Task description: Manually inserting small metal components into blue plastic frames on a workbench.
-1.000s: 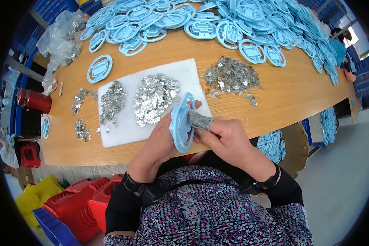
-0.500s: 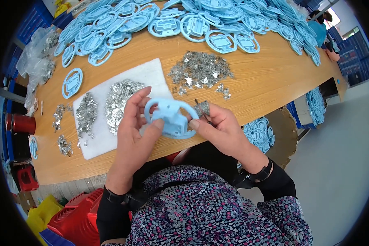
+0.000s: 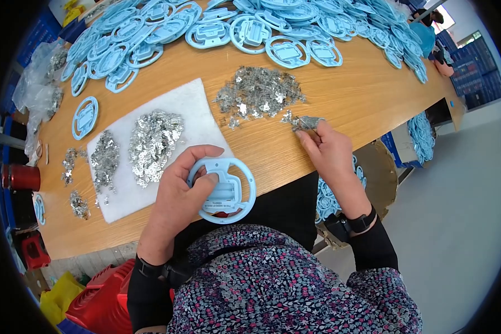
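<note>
My left hand [image 3: 175, 192] grips a light blue plastic toy steering wheel [image 3: 249, 192] by its left side, thumb across the hub, over the table's front edge. The hub shows a rectangular recess and a small printed patch. Away to the right, my right hand [image 3: 331, 147] is closed, thumb and fingers together, on a small grey textured piece [image 3: 307, 122] with a thin dark stick along it; its exact kind is unclear. That hand is beside the right end of a heap of small silvery metal plates [image 3: 259, 92]. Two more metal heaps [image 3: 156, 147] [image 3: 104, 158] lie on a white pad [image 3: 192, 100].
A large pile of blue wheels [image 3: 206, 33] covers the table's far side. One loose wheel [image 3: 85, 118] lies left of the pad. Below the right edge stands a cardboard box [image 3: 381, 172] with blue parts. A red can [image 3: 22, 177] and red stools [image 3: 97, 300] are at left.
My right hand has left the wheel and moved right, carrying the grey piece. My left hand has lowered the wheel slightly and turned it more face-up.
</note>
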`<state>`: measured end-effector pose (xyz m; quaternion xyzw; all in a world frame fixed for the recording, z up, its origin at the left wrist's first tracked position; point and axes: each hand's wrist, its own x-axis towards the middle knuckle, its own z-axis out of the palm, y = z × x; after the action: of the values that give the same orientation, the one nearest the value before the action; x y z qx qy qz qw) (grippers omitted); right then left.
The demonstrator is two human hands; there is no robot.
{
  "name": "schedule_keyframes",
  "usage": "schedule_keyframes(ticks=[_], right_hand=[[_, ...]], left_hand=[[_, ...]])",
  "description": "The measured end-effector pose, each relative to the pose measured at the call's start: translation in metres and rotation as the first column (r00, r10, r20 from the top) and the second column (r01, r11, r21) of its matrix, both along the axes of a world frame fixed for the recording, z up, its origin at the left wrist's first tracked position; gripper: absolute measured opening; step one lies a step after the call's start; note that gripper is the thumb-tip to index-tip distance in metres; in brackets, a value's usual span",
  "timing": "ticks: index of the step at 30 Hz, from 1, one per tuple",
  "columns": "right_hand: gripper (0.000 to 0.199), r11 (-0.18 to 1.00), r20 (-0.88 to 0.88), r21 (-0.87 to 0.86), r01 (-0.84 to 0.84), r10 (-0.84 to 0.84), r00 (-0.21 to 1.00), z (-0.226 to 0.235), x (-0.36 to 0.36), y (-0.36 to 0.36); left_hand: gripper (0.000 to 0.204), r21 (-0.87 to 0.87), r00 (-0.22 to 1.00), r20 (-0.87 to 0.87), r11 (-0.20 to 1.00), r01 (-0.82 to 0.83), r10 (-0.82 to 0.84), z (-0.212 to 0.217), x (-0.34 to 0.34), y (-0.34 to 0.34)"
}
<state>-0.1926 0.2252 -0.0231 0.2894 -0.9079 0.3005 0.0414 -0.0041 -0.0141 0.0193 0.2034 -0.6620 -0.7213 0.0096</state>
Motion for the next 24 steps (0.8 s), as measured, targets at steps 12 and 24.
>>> schedule_keyframes(ticks=[12, 24], right_hand=[[0.019, 0.952, 0.384, -0.265, -0.153, 0.25, 0.889, 0.04, 0.031, -0.032], [0.036, 0.856, 0.37, -0.337, -0.391, 0.503, 0.781, 0.044, 0.052, -0.061]], left_hand=[[0.016, 0.134, 0.998, 0.035, 0.99, 0.049, -0.054, 0.0, -0.009, 0.011], [0.015, 0.022, 0.993, 0.052, 0.994, 0.109, -0.11, -0.005, -0.009, 0.008]])
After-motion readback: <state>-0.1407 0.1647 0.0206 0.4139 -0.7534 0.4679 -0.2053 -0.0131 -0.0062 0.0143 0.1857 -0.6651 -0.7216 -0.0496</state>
